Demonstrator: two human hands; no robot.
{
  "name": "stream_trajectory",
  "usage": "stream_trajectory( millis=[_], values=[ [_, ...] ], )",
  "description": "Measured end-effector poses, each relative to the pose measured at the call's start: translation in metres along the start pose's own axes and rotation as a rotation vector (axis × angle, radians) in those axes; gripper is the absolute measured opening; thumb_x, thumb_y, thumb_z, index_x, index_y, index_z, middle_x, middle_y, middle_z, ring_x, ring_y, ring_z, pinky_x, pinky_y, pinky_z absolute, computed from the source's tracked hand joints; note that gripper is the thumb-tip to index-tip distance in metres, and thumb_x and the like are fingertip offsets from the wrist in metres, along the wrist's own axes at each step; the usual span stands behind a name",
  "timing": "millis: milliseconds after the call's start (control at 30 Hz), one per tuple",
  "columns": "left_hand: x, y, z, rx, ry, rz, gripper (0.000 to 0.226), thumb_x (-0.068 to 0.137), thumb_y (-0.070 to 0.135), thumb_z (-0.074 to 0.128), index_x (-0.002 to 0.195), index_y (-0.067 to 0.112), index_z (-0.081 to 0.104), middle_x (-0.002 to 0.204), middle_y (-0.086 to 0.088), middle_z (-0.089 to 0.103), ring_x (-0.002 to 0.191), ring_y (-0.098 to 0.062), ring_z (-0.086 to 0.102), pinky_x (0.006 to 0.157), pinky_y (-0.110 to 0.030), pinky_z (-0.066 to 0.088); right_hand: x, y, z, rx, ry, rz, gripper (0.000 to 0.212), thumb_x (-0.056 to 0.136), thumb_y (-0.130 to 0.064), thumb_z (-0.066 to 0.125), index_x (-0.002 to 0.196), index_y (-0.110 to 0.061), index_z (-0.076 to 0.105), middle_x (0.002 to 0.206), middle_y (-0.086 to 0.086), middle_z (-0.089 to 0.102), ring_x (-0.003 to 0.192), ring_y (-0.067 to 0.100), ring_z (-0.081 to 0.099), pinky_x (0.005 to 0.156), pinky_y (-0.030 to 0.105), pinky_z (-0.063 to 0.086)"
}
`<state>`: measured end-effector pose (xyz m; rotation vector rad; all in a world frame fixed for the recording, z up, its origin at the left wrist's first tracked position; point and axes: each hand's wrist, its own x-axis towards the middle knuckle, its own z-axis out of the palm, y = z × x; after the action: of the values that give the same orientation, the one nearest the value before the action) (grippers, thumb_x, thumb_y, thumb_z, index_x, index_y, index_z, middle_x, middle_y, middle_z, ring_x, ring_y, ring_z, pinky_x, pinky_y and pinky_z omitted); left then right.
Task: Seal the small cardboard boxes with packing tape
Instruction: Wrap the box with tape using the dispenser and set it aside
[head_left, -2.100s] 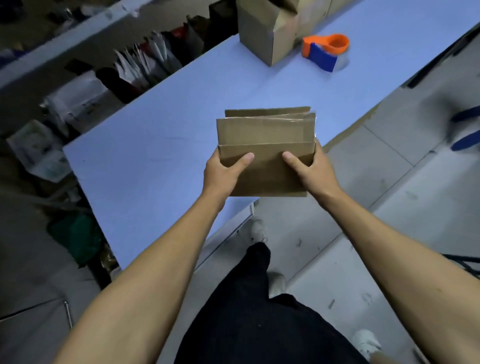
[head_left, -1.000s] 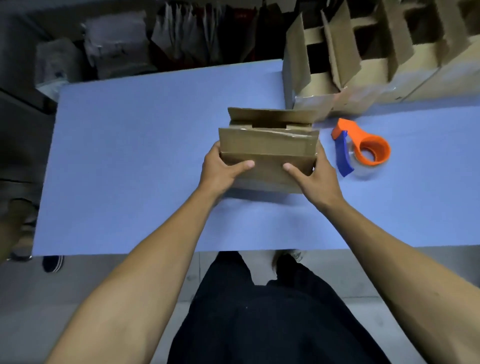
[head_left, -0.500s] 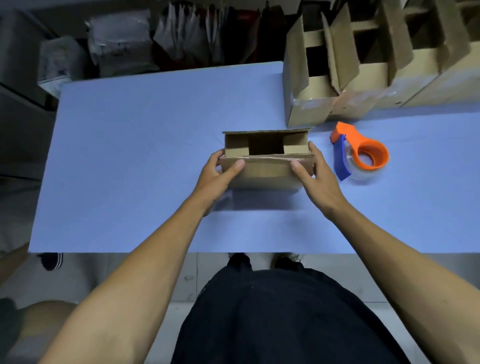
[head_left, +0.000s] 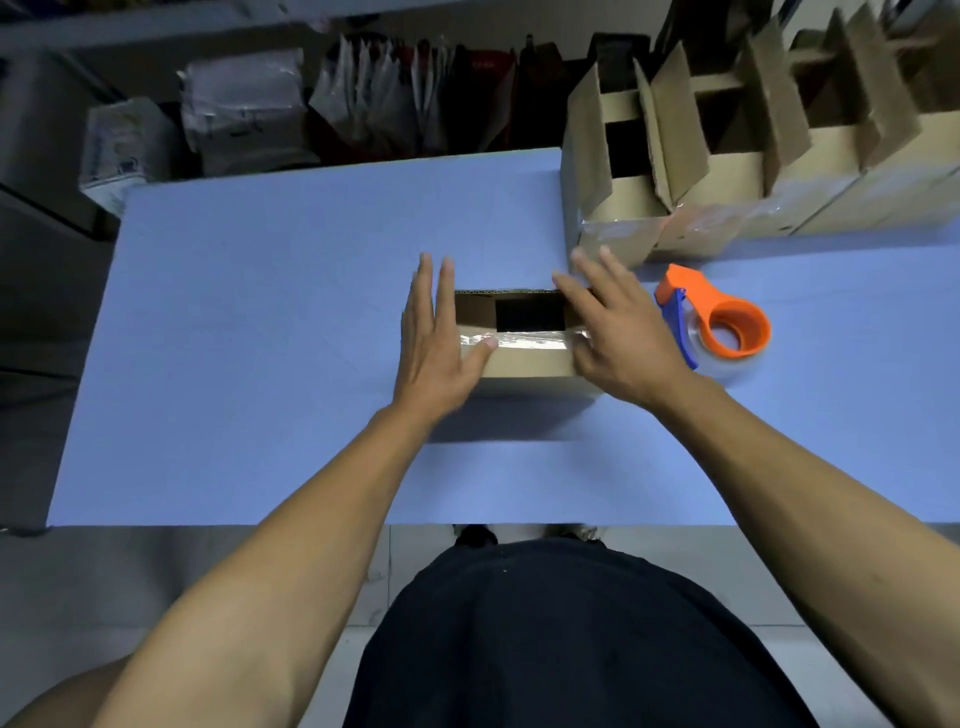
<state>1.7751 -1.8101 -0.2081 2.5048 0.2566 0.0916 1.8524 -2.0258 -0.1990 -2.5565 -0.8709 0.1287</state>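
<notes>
A small cardboard box (head_left: 524, 358) lies on the blue table (head_left: 260, 338), its open side showing a dark gap, with clear tape along its near top edge. My left hand (head_left: 434, 338) lies flat against the box's left end, fingers straight, thumb on the taped edge. My right hand (head_left: 618, 325) covers the box's right end with fingers spread and straight. An orange and blue tape dispenser (head_left: 719, 325) sits on the table just right of my right hand.
A row of open cardboard boxes (head_left: 727, 156) with upright flaps stands at the back right of the table. Bags and wrapped packages (head_left: 249, 109) lie beyond the far edge. The table's near edge runs just in front of my body.
The box was carried in both hands and set down on the table. My fingers, curled round it before, have straightened along its two ends.
</notes>
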Motion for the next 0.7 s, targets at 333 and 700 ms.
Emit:
stream_trajectory(
  millis=[333, 700],
  values=[
    [-0.005, -0.015, 0.010, 0.392, -0.380, 0.270, 0.077, 0.096, 0.057, 0.011, 0.158, 0.012, 0.020, 0.167, -0.003, 0.008, 0.154, -0.024, 0.003, 0.121, -0.051, 0.010, -0.024, 0.005, 0.018, -0.056, -0.270, 0.041, 0.075, 0.095, -0.058, 0.015, 0.158, -0.018, 0.022, 0.167, 0.001, 0.009, 0.154, 0.022, 0.004, 0.119, 0.055, 0.013],
    [-0.005, -0.010, 0.012, 0.481, -0.399, 0.266, 0.077, 0.099, 0.061, 0.025, 0.159, 0.017, 0.005, 0.167, 0.002, -0.006, 0.154, -0.022, -0.010, 0.122, -0.044, -0.003, -0.041, 0.047, 0.005, 0.014, 0.243, 0.466, 0.044, 0.090, -0.013, 0.061, 0.130, 0.001, 0.053, 0.123, 0.025, 0.053, 0.113, 0.044, 0.049, 0.092, 0.046, 0.039]
  ],
)
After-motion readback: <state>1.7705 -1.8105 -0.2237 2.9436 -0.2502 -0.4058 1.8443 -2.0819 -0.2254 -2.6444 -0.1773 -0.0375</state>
